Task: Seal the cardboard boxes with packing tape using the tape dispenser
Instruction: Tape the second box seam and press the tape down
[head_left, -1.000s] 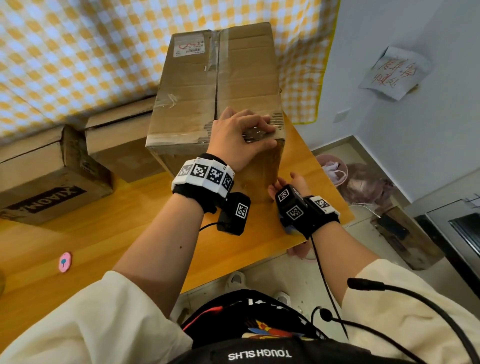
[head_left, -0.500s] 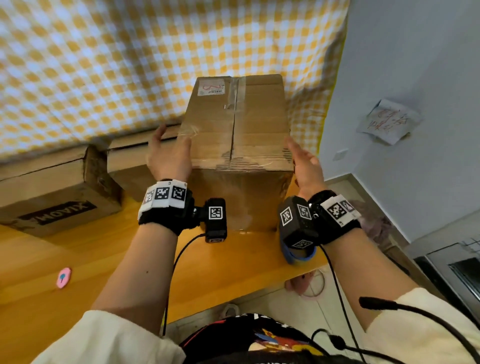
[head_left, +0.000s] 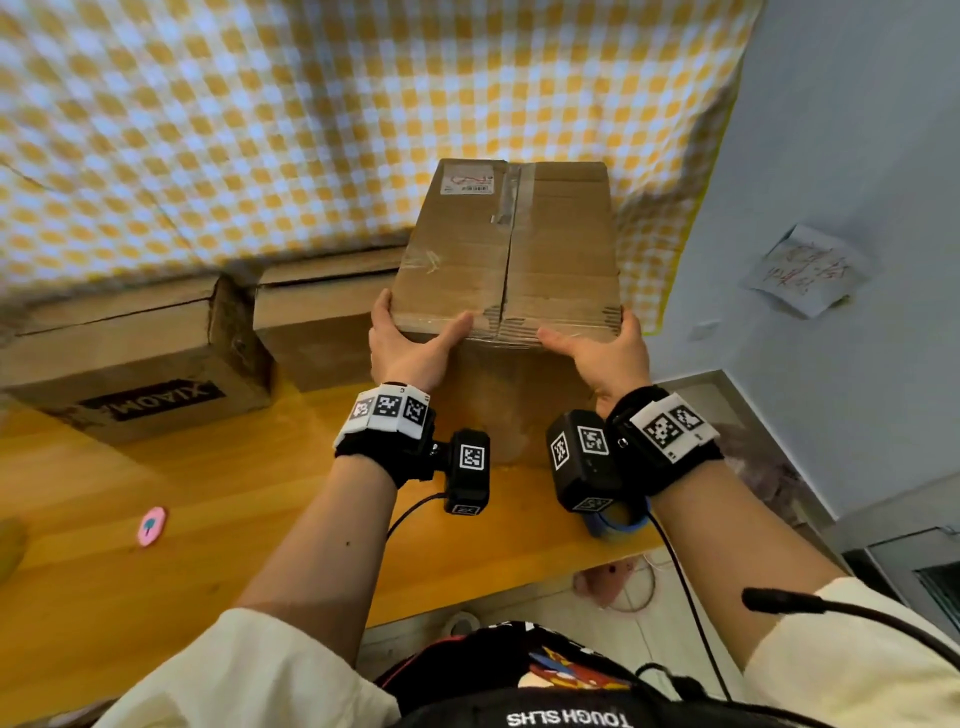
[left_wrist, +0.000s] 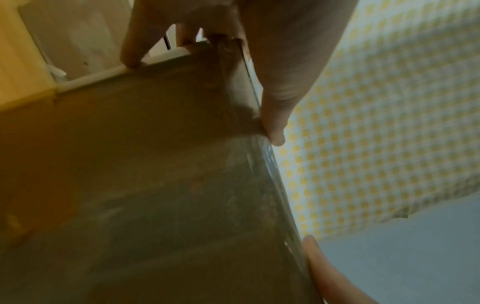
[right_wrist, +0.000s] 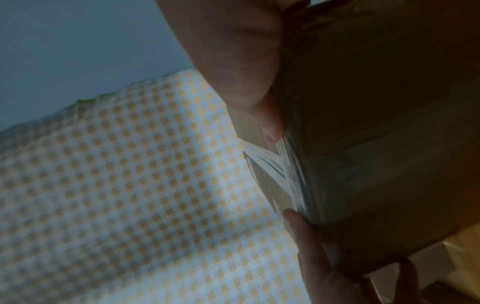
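A tall cardboard box stands on the orange table, its top flaps shut with old clear tape along the seam. My left hand grips the near left top corner, thumb lying along the near top edge. My right hand grips the near right top corner the same way. The left wrist view shows the left thumb on the box edge. The right wrist view shows the right thumb on the taped edge. A blue tape roll lies on the table under my right wrist, mostly hidden.
Two more cardboard boxes sit at the left: one printed XIAOMI and a plain one touching the tall box. A pink disc lies on the table. A yellow checked cloth hangs behind. The table edge and floor are at the right.
My left hand left the box top and my right hand rose from beside the tape roll. Both went to the box sides, then to its near top corners.
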